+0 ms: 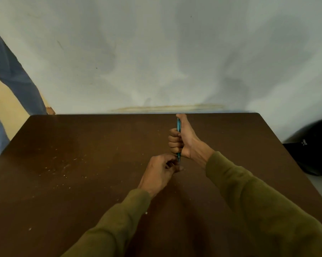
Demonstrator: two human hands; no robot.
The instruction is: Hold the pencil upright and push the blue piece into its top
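My right hand (184, 140) grips a slim teal pen (178, 127) upright in a fist above the brown table (82, 164); the thumb lies along the pen's upper part. The pen's lower tip (178, 159) points down toward me. My left hand (161, 173) sits just below it, its fingers curled and pinching at the pen's lower end. What the fingertips hold there is hidden. Both arms wear olive green sleeves.
Pale crumbs and scratches are scattered over the table's left half (63, 167). A grey wall (156, 52) stands right behind the far edge. A black object (315, 149) lies off the table's right side. Blue cloth (11, 76) hangs at the far left.
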